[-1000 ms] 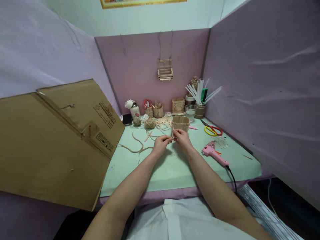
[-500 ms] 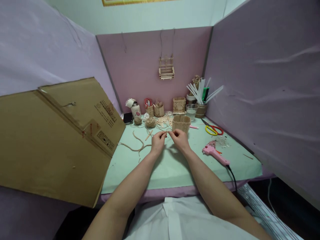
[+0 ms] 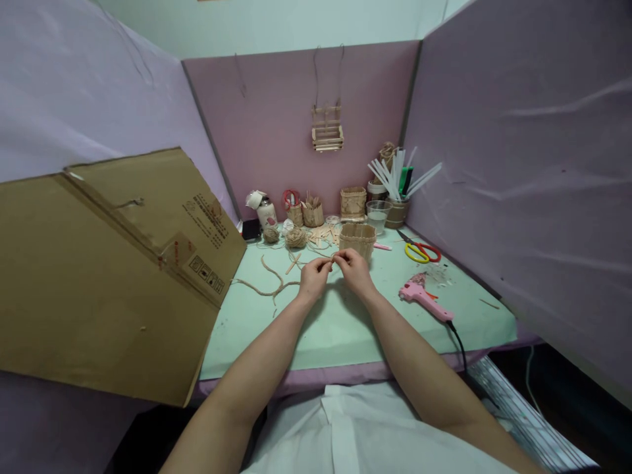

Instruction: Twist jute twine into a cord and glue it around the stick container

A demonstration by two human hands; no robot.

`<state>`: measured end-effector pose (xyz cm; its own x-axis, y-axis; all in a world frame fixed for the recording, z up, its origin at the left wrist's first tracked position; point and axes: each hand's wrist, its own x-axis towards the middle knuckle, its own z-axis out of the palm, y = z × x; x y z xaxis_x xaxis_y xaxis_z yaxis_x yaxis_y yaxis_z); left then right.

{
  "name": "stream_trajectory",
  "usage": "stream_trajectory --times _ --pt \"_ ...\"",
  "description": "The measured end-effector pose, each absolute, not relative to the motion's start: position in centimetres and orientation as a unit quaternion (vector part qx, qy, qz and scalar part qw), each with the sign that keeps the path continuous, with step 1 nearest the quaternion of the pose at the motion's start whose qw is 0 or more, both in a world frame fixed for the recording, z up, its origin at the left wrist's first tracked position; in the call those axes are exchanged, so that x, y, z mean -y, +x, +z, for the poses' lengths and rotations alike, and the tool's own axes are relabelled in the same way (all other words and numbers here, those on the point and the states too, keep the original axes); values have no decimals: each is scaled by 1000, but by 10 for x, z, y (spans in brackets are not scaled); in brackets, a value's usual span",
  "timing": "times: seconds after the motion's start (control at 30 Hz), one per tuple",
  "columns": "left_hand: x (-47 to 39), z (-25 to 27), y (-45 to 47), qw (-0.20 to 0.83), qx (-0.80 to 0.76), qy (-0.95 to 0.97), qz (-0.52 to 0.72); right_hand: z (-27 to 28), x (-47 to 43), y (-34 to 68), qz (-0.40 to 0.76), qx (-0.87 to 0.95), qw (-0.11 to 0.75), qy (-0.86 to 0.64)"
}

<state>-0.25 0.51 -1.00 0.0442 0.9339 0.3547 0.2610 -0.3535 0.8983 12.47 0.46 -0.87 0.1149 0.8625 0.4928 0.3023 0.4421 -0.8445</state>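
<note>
My left hand (image 3: pixel 314 274) and my right hand (image 3: pixel 351 266) meet fingertip to fingertip over the green table (image 3: pixel 345 329). Together they pinch a thin piece of jute twine (image 3: pixel 332 261), too small to make out in detail. Just behind the fingers stands a small stick-built basket (image 3: pixel 357 239). A loose length of braided twine (image 3: pixel 269 284) curls on the table to the left of my left hand.
A pink glue gun (image 3: pixel 424 299) with a black cord lies to the right, yellow-red scissors (image 3: pixel 421 251) behind it. Twine balls (image 3: pixel 295 237), small pots, a glass (image 3: pixel 378 216) and a cup of white sticks (image 3: pixel 397 181) line the back. A big cardboard sheet (image 3: pixel 108 270) leans at left.
Both hands have lifted slightly and shifted a little toward the basket, still pinching together. The view has tilted down a bit.
</note>
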Motion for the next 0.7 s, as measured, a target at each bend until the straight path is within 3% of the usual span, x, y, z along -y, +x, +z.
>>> stream_trajectory --times 0.13,0.7 --pt "-7 -12 -2 333 -467 655 493 -11 -9 124 358 561 568 -485" --pt "-8 -13 -1 362 -472 638 488 -10 -8 126 360 532 578 -502"
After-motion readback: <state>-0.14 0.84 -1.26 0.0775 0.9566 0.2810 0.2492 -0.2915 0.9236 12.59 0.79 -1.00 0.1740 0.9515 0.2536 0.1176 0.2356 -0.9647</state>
